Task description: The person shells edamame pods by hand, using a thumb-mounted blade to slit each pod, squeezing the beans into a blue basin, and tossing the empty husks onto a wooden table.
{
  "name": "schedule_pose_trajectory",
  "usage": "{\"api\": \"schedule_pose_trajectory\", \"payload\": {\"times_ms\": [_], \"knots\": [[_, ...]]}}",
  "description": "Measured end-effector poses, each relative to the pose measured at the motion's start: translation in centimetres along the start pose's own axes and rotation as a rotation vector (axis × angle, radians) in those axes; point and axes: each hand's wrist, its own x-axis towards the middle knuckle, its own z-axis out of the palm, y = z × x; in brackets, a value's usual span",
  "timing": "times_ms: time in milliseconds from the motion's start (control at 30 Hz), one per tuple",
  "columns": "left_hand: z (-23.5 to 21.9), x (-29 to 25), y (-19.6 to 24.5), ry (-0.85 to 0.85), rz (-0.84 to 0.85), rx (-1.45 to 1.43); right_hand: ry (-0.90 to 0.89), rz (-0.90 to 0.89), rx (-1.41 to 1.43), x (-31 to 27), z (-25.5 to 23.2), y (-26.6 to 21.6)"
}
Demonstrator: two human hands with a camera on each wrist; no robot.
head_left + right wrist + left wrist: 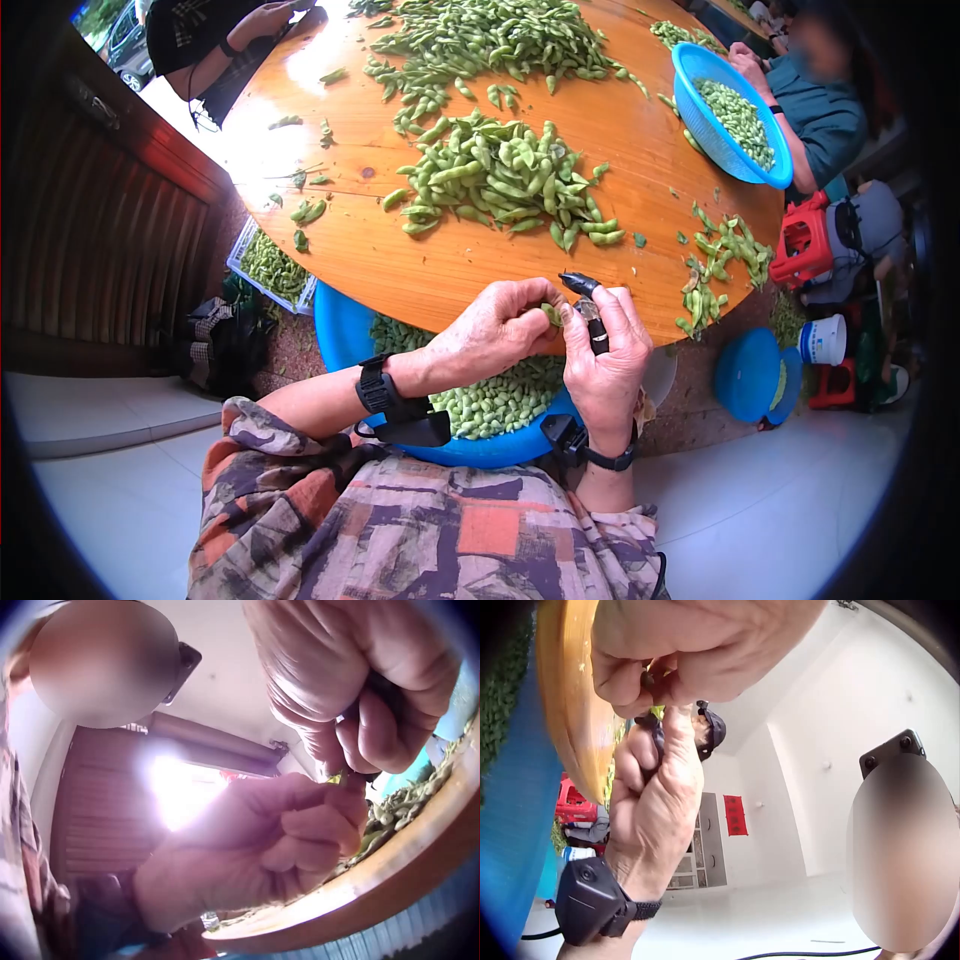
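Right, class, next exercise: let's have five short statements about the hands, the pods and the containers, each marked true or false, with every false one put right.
1. The left hand pinches a pod. True.
2. The right hand holds nothing. False: it grips a black tool.
3. Pods lie heaped on the table. True.
4. The blue tub below the hands is empty. False: it holds shelled beans.
5. Both wrists wear black devices. True.
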Motion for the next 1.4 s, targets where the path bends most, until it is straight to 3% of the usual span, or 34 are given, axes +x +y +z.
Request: {"api": "schedule_pose_trajectory", "payload": {"times_ms": [100, 167, 233, 267, 300, 333, 367, 433, 500, 567, 633, 700, 733, 767, 867, 933, 967, 1033, 1100, 1167, 1200, 1400], "knots": [[-0.5, 0.2, -0.2, 0.007, -0.034, 0.051, 0.000, -0.067, 0.053, -0.2, 0.1, 1.3], [-1.1, -0.2, 0.1, -0.080, -0.064, 0.136, -0.094, 0.267, 0.331, -0.6, -1.1, 1.3], [-1.9, -0.7, 0.5, -0.164, -0.096, 0.222, -0.202, 0.457, 0.352, -0.2, -5.0, 0.7], [-2.2, -1.1, 1.0, -0.432, 0.075, 0.499, -0.308, 0.248, 0.121, 0.2, -7.4, 0.9], [-2.2, -1.3, 1.7, -0.704, 0.248, 0.776, -0.477, 0.010, 0.068, 0.5, -9.9, 2.0], [-1.5, -1.4, 3.7, -0.770, 0.097, 0.993, -0.644, 0.137, 0.022, 0.3, -12.3, 1.9], [-1.4, -0.8, 4.3, -0.772, 0.096, 0.990, -0.650, 0.110, -0.061, -0.5, -13.8, 3.1], [-0.8, 1.3, 5.2, -0.432, 0.147, 1.108, -0.434, 0.200, -0.242, -0.9, -14.6, 2.4], [-1.5, 5.8, 4.1, -0.197, 0.546, 1.426, -0.286, 0.307, -0.321, -0.9, -14.6, 2.8], [-1.3, 9.3, 3.5, 0.005, 0.747, 1.398, -0.205, 0.318, -0.344, -1.0, -13.9, 3.5], [-1.3, 11.3, 3.2, -0.016, 0.697, 1.480, -0.067, 0.242, -0.305, -0.5, -12.9, 3.9], [-1.3, 12.3, 2.5, -0.038, 0.775, 1.711, -0.080, 0.276, -0.271, -0.2, -12.0, 3.5], [-1.1, 12.4, 2.3, -0.010, 0.720, 1.811, -0.053, 0.210, -0.249, -0.2, -11.2, 4.1], [-0.9, 12.4, 2.1, -0.014, 0.724, 1.809, -0.025, 0.142, -0.227, -0.1, -10.7, 4.3], [-0.4, 11.6, 2.3, 0.098, 0.588, 1.772, -0.016, 0.321, -0.009, 0.1, -9.0, 3.9], [-0.5, 10.6, 2.6, 0.091, 0.749, 1.569, 0.052, 0.474, 0.206, 0.2, -7.3, 3.5], [-0.4, 9.9, 2.9, 0.090, 0.749, 1.570, 0.058, 0.493, 0.270, 0.2, -6.6, 3.9], [0.4, 7.8, 4.4, -0.021, 0.417, 1.081, 0.041, 0.547, 0.552, 0.5, -5.2, 3.2], [0.0, 6.4, 4.5, -0.022, 0.418, 1.013, 0.024, 0.506, 0.748, 0.5, -3.9, 3.1], [-0.1, 4.7, 5.0, -0.051, 0.048, 0.736, -0.032, 0.510, 0.775, 0.7, -3.0, 2.5], [-0.4, 4.1, 4.8, -0.032, -0.016, 0.659, -0.040, 0.510, 0.777, 0.7, -2.6, 2.3], [-2.0, 2.1, 2.1, 0.058, 0.019, 0.488, -0.207, 0.496, 0.785, 0.7, -2.0, 1.8]]}}
